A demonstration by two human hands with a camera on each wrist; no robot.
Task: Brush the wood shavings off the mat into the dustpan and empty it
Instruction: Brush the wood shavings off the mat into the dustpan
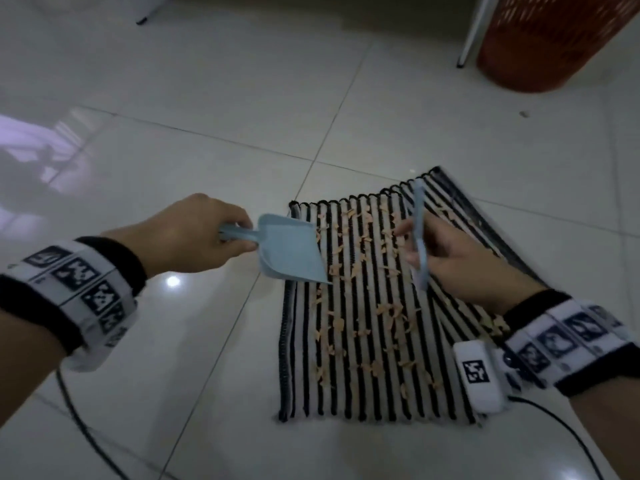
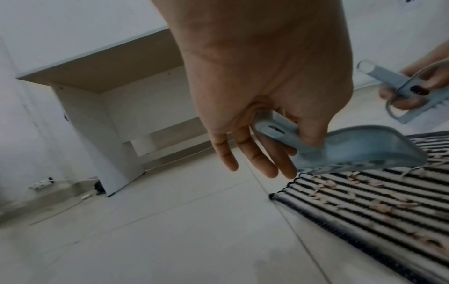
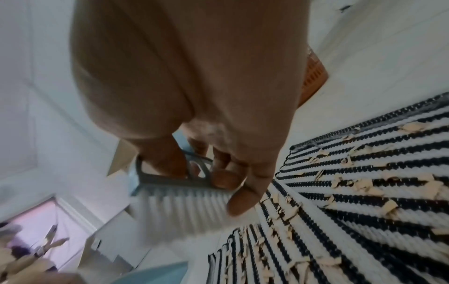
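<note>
No sweeping appears done: wood shavings (image 1: 367,292) are scattered across the striped mat (image 1: 377,403). The blue dustpan (image 1: 291,252) is gripped by its handle in the left hand (image 1: 194,233), over the mat's left edge. A hand brush (image 1: 419,233) is clasped in the right hand (image 1: 464,268) above the mat. Beyond the mat's far right corner an orange basket (image 1: 554,39) stands, judged the emptying place. A cable (image 1: 568,434) trails near the mat's near edge.

Bare floor (image 1: 207,341) left of mat (image 1: 363,393) — basket (image 1: 554,43), table leg (image 1: 471,32) far right.
</note>
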